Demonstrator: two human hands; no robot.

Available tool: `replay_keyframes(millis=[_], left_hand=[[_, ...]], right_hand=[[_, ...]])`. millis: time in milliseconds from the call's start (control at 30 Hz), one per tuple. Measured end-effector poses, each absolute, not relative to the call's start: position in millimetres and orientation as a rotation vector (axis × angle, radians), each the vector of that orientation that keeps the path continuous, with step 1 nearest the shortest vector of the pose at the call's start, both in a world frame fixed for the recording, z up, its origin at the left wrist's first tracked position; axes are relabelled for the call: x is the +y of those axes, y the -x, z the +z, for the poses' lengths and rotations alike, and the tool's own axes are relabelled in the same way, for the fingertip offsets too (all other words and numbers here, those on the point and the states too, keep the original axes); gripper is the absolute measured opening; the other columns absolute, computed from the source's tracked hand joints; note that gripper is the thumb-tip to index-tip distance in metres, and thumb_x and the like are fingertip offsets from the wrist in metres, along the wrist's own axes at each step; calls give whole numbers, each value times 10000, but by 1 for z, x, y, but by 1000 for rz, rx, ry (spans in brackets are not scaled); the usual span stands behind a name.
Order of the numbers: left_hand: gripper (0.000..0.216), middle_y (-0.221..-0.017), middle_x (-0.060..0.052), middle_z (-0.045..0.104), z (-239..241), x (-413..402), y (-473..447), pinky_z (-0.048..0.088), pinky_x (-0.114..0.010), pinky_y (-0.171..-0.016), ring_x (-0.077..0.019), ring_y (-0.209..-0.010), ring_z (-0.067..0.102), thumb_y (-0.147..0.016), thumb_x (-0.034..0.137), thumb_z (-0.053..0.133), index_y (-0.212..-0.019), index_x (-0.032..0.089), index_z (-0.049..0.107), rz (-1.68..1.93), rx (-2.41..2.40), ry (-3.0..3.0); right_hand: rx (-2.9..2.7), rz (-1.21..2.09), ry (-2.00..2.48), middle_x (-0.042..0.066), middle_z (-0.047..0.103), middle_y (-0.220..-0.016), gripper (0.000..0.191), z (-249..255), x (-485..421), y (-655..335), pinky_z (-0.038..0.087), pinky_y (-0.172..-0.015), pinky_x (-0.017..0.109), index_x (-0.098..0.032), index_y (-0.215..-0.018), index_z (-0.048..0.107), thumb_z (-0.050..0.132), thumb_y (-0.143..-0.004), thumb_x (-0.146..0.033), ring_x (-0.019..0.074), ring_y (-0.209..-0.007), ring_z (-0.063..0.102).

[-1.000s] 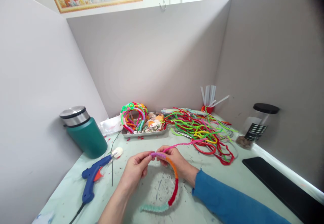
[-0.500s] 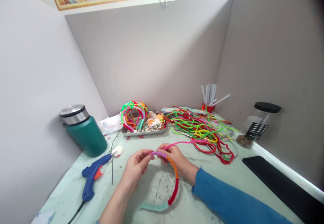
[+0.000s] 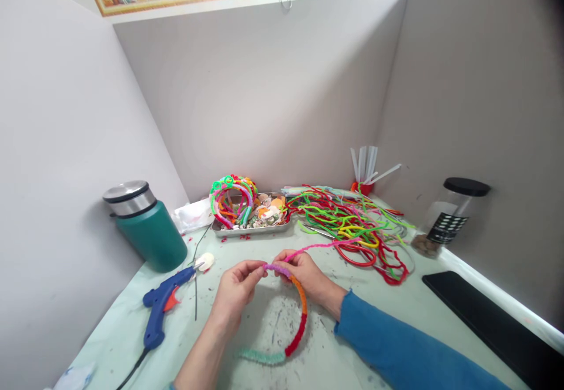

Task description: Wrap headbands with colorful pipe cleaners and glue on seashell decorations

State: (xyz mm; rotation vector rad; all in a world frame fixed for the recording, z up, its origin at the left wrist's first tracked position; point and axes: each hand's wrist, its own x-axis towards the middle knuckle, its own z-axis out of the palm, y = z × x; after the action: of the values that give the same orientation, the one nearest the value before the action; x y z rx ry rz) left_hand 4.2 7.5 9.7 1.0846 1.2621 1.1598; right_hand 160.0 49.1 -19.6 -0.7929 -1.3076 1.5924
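Note:
Between my hands is a curved headband wrapped in fuzzy pipe cleaner, with purple, orange, red and mint sections. My left hand pinches its purple end between thumb and fingertips. Close beside it, my right hand grips the purple section, its fingers partly hidden behind the band. From the right hand a loose pink pipe cleaner trails right, towards the heap. The mint end of the band hangs low, near the left forearm.
A blue glue gun lies left, its nozzle by a white disc. Behind it leans a green bottle. A metal tray holds finished headbands. Right are heaped pipe cleaners, red-handled scissors, a jar and a black slab.
The headband's lower red and mint part has swung slightly left. Both hands keep nearly the same place and grip.

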Motion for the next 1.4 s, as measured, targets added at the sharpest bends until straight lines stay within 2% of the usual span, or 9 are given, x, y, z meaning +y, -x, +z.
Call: replay_keyframes(millis=[167, 433, 600, 733, 900, 1033, 1133, 1300, 1400], left_hand=[[369, -503, 63, 476, 11, 7, -5, 114, -187, -373, -8, -359, 229, -567, 379, 746, -810, 117, 656, 1144, 1253, -1076], [381, -405, 99, 342, 10, 7, -5, 100, -191, -379, -20, -351, 205, -581, 417, 730, -798, 114, 648, 1139, 1269, -1119], [423, -414, 94, 376, 9, 10, -3, 107, -192, -371, -22, -344, 196, -590, 441, 718, -849, 114, 651, 1194, 1279, -1064], [380, -407, 103, 379, 6, 13, 2, 88, -185, -359, -12, -329, 170, -599, 430, 719, -805, 124, 632, 1289, 1249, -956], [339, -393, 115, 346, 5, 16, 7, 104, -168, -341, 0, -323, 163, -600, 404, 732, -743, 117, 621, 1344, 1160, -882], [325, -380, 125, 308, 5, 16, 9, 96, -161, -329, 4, -323, 143, -611, 396, 731, -709, 112, 606, 1343, 1106, -845], [316, -369, 134, 278, 5, 17, 12, 94, -157, -324, 3, -322, 129, -617, 390, 727, -700, 117, 591, 1368, 1094, -822], [335, -376, 134, 300, 7, 18, 18, 103, -149, -325, 2, -316, 153, -598, 391, 731, -724, 122, 576, 1500, 1185, -807], [377, -413, 114, 393, 7, 20, 22, 110, -153, -325, 4, -311, 174, -581, 401, 728, -773, 113, 578, 1589, 1282, -792]], right_hand=[[-1337, 1578, 811, -36, 518, -509, 283, -21, 51, -161, 292, -435, 204, -140, -671, 631, 715, -627, -407, 68, -440, 408], [-1428, 1655, 727, 4, 595, -599, 349, -25, 52, -163, 289, -433, 196, -128, -746, 644, 701, -645, -458, 63, -456, 420], [-1396, 1703, 703, -9, 595, -616, 377, -23, 50, -164, 293, -432, 195, -133, -778, 641, 726, -606, -458, 54, -442, 411], [-1402, 1663, 784, 1, 596, -613, 356, -21, 50, -163, 281, -421, 193, -125, -753, 629, 692, -645, -458, 59, -446, 421], [-1255, 1548, 718, -29, 580, -625, 322, -21, 53, -165, 299, -454, 197, -173, -945, 591, 643, -720, -398, 75, -486, 438], [-1229, 1561, 692, -35, 533, -585, 216, -18, 51, -167, 285, -459, 203, -163, -809, 599, 621, -742, -367, 71, -483, 410], [-1345, 1567, 710, -19, 556, -603, 188, -13, 46, -166, 282, -457, 211, -148, -779, 620, 628, -719, -326, 68, -473, 392], [-1344, 1490, 760, -12, 580, -706, 301, -18, 47, -161, 306, -456, 204, -163, -982, 593, 616, -692, -240, 72, -497, 425], [-1225, 1298, 918, -26, 542, -654, 356, -27, 60, -164, 324, -435, 212, -157, -1054, 548, 574, -715, -263, 94, -484, 443]])
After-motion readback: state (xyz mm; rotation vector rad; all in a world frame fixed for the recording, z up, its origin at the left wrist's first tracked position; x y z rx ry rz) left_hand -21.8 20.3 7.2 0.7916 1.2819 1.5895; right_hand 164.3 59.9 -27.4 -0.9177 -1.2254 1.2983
